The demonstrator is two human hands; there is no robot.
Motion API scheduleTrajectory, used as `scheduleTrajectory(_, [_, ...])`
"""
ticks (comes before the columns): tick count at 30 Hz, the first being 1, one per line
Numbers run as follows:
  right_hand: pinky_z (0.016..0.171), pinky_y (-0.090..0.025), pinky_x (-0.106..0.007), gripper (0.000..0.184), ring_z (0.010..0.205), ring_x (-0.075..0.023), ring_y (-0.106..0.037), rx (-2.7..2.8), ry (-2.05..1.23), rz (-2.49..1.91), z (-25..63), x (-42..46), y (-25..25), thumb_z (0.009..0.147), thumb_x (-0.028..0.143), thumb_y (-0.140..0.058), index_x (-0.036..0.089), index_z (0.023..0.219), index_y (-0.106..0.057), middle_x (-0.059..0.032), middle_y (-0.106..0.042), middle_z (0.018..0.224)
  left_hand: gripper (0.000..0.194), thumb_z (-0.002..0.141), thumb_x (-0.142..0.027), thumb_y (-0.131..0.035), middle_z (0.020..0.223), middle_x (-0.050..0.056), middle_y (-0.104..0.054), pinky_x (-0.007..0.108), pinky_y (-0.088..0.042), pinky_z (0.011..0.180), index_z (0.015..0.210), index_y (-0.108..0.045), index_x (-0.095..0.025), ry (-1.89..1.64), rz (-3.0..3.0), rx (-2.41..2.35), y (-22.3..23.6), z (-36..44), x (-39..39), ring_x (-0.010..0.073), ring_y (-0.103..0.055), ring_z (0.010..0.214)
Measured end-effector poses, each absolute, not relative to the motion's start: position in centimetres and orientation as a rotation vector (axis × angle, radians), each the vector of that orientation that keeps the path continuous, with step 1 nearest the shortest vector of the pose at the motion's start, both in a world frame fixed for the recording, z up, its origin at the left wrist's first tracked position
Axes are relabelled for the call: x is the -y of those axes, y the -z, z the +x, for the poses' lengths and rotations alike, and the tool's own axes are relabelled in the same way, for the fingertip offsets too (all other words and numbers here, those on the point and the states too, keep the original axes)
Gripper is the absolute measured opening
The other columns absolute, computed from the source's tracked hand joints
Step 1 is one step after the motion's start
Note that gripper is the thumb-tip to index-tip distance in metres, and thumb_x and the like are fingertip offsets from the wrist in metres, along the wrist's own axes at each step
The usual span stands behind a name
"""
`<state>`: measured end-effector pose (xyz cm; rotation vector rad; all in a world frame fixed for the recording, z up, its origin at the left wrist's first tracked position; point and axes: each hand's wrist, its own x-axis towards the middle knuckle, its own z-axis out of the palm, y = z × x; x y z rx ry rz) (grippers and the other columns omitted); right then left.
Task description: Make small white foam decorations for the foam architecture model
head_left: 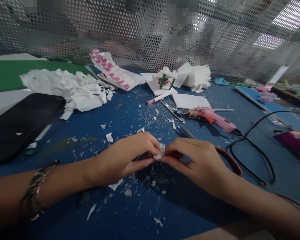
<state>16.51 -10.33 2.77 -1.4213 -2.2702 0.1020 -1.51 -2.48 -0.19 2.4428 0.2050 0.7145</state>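
Between my two hands is a small crumpled piece of white paper [160,152], held just above the blue table. My left hand [133,153] pinches it from the left with thumb and forefinger. From the right, my right hand [193,155] has its thumb and fingertips pressed together at the paper's edge. Red-handled scissors [230,160] lie partly hidden behind my right hand, their blades pointing away. Scraps of white paper [109,137] are scattered around and below both hands.
A pink glue gun [218,120] with a black cord [265,153] lies to the right, near tweezers [171,110] and a red-tipped marker [158,98]. Crumpled white paper [72,88] and a black phone-like slab [27,123] are on the left. A perforated metal screen [130,36] stands behind.
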Motion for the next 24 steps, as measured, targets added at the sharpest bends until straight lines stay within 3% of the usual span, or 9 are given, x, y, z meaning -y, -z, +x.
scheduleTrajectory(9, [0.055,-0.037,-0.016,0.013,0.058,-0.006,-0.052,2.26,-0.201,-1.388,16.62,10.5,-2.65,0.078,0.027,-0.054,0.017,0.07,-0.056,0.0026,-0.059,0.065,0.011,0.075,-0.011,-0.053,0.087,0.002,-0.06,0.022,-0.046,0.071,0.08,-0.049,-0.019,-0.71,2.364,-0.243,-0.19,-1.3,2.74,0.0115,-0.057,0.083])
scheduleTrajectory(24, [0.059,-0.04,-0.018,0.015,0.065,-0.0074,-0.053,2.279,-0.294,-1.325,16.75,10.69,-2.65,0.075,0.03,-0.056,0.015,0.074,-0.055,-0.0002,-0.058,0.072,0.012,0.074,-0.011,-0.052,0.081,0.0,-0.058,0.02,-0.046,0.067,0.083,-0.049,-0.019,-0.677,2.271,-0.358,-0.48,-1.04,2.95,0.0104,-0.057,0.075])
